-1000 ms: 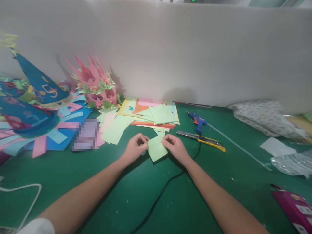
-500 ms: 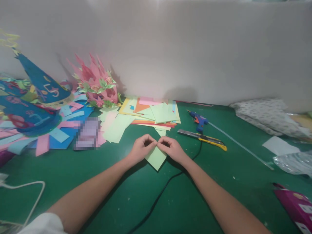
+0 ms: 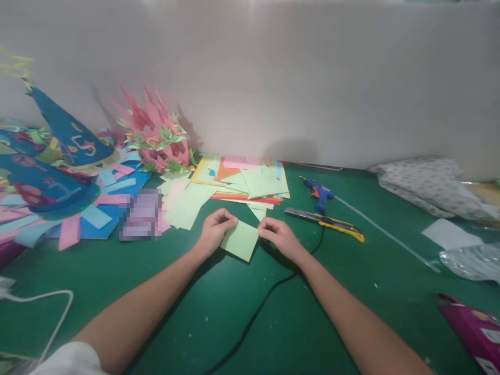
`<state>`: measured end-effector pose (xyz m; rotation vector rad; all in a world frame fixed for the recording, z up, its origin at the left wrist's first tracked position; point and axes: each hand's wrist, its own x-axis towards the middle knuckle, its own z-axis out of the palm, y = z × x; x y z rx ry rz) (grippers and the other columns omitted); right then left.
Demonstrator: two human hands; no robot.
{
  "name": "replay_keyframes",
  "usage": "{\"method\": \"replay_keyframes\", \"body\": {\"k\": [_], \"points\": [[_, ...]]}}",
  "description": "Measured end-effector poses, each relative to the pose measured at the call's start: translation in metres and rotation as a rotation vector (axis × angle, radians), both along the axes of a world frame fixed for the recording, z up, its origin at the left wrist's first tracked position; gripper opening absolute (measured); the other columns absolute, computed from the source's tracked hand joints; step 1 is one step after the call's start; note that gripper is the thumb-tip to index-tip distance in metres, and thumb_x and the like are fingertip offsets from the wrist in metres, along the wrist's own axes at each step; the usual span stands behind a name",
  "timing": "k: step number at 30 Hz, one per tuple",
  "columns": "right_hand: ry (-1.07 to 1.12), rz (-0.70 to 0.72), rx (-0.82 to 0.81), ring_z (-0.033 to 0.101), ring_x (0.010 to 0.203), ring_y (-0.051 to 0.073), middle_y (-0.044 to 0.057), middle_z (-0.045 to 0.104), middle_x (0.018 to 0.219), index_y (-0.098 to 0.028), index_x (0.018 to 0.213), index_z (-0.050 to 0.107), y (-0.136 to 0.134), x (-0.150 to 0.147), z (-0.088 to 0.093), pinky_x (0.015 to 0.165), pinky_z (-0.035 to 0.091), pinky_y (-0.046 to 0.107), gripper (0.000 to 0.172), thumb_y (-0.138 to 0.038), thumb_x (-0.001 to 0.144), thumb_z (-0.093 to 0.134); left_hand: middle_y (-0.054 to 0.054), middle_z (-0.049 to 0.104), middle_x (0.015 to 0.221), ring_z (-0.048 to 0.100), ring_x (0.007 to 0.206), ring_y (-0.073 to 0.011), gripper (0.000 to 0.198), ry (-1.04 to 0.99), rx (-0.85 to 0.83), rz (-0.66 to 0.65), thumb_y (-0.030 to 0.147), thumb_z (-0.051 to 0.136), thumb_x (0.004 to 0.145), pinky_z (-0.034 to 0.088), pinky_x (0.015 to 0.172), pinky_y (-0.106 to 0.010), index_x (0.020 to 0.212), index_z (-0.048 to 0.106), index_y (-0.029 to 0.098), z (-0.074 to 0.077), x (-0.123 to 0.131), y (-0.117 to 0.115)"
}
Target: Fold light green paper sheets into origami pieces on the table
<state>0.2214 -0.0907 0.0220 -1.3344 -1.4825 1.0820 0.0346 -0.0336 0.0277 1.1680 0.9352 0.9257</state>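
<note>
A small light-green square of paper (image 3: pixel 241 241) is held between my two hands above the green table (image 3: pixel 203 323). My left hand (image 3: pixel 216 232) pinches its upper left corner between thumb and fingers. At the right corner, my right hand (image 3: pixel 280 237) has its thumb and fingertips closed on the paper's edge. The sheet is turned at a slant, its lowest corner toward me. Just beyond the hands lies a pale green scrap (image 3: pixel 257 212), partly under a stack of coloured paper (image 3: pixel 265 181).
Right of the hands lie a yellow box cutter (image 3: pixel 341 228) with its blade out and a blue glue gun (image 3: pixel 322 197), whose black cord (image 3: pixel 258 310) crosses the table. Blue cone hats (image 3: pixel 74 130) and a pink paper crown (image 3: pixel 156 130) stand left. A purple packet (image 3: pixel 471 325) lies right.
My hands have moved apart from the paper's top corner. The right hand now grips the right corner, and the square has turned and shifted slightly left.
</note>
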Motion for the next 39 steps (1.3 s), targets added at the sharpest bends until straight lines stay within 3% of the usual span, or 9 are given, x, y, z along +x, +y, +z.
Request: {"method": "replay_keyframes", "body": {"k": [8,11,13,16,20,23,27,34,39], "points": [[0.036,-0.019,0.009,0.052,0.063,0.014,0.0,0.058,0.063,-0.019,0.061,0.054,-0.002,0.001,0.0,0.063,0.04,0.027,0.019,-0.029,0.078,0.054,0.003,0.054,0.061,0.046,0.054,-0.0084,0.026,0.036,0.038,0.07,0.037,0.07,0.063,0.036,0.051,-0.02,0.066,0.054,0.016,-0.011,-0.002,0.004],[-0.001,-0.071,0.11,0.051,0.063,0.014,0.001,0.058,0.073,-0.02,0.076,0.056,-0.004,-0.001,-0.001,0.061,0.041,0.027,0.008,-0.026,0.079,0.053,0.002,0.055,0.07,0.049,0.059,-0.0086,0.029,0.041,0.072,0.112,0.039,0.07,0.065,0.039,0.054,-0.019,0.073,0.055,0.016,-0.012,-0.002,0.006],[-0.111,-0.06,0.231,0.05,0.066,0.014,0.004,0.059,0.088,-0.021,0.094,0.058,-0.006,-0.003,-0.002,0.061,0.042,0.028,0.017,-0.022,0.077,0.056,0.002,0.054,0.075,0.049,0.061,-0.0082,0.031,0.035,0.088,0.091,0.04,0.07,0.065,0.04,0.055,-0.018,0.08,0.055,0.016,-0.011,-0.002,0.006],[-0.308,0.019,0.399,0.053,0.087,0.019,0.007,0.054,0.108,-0.026,0.111,0.058,-0.009,-0.006,-0.002,0.074,0.045,0.033,0.035,-0.017,0.077,0.058,0.003,0.053,0.076,0.048,0.061,-0.0078,0.032,0.038,0.104,0.064,0.04,0.069,0.067,0.039,0.054,-0.017,0.084,0.056,0.018,-0.01,-0.001,0.005],[-0.391,-0.007,0.496,0.051,0.104,0.024,0.007,0.055,0.112,-0.028,0.102,0.066,-0.008,-0.005,-0.002,0.089,0.041,0.041,0.022,-0.024,0.081,0.061,0.001,0.056,0.072,0.048,0.059,-0.0093,0.033,0.127,0.09,0.03,0.047,0.062,0.074,0.037,0.052,-0.018,0.083,0.062,0.016,-0.013,-0.003,0.005],[-0.323,-0.017,0.467,0.056,0.098,0.023,0.006,0.063,0.104,-0.028,0.096,0.068,-0.006,-0.003,-0.002,0.088,0.042,0.041,0.016,-0.029,0.082,0.062,0.0,0.058,0.067,0.05,0.059,-0.011,0.045,0.149,0.083,0.007,0.056,0.053,0.079,0.037,0.051,-0.02,0.09,0.067,0.015,-0.013,-0.005,0.005],[-0.222,-0.043,0.318,0.06,0.083,0.021,0.006,0.068,0.093,-0.025,0.092,0.07,-0.005,-0.003,-0.004,0.078,0.047,0.037,0.016,-0.032,0.08,0.063,-0.004,0.063,0.083,0.057,0.07,-0.0142,0.06,0.058,0.077,-0.086,0.066,0.046,0.079,0.045,0.06,-0.023,0.106,0.064,0.015,-0.008,-0.008,0.003],[0.071,0.019,0.099,0.059,0.068,0.014,0.003,0.068,0.087,-0.024,0.113,0.06,-0.006,-0.005,-0.009,0.071,0.05,0.032,0.046,-0.03,0.069,0.073,-0.005,0.06,0.077,0.055,0.063,-0.0127,0.072,0.021,0.179,-0.214,0.075,0.04,0.076,0.046,0.057,-0.023,0.111,0.06,0.015,-0.012,-0.009,0.001],[0.175,0.064,0.032,0.059,0.068,0.013,0.0,0.066,0.084,-0.024,0.112,0.059,-0.006,-0.004,-0.01,0.073,0.05,0.031,0.05,-0.028,0.065,0.076,-0.003,0.056,0.067,0.051,0.06,-0.0121,0.067,0.051,0.246,-0.262,0.07,0.043,0.078,0.042,0.055,-0.022,0.107,0.062,0.013,-0.012,-0.007,0.0]]}}
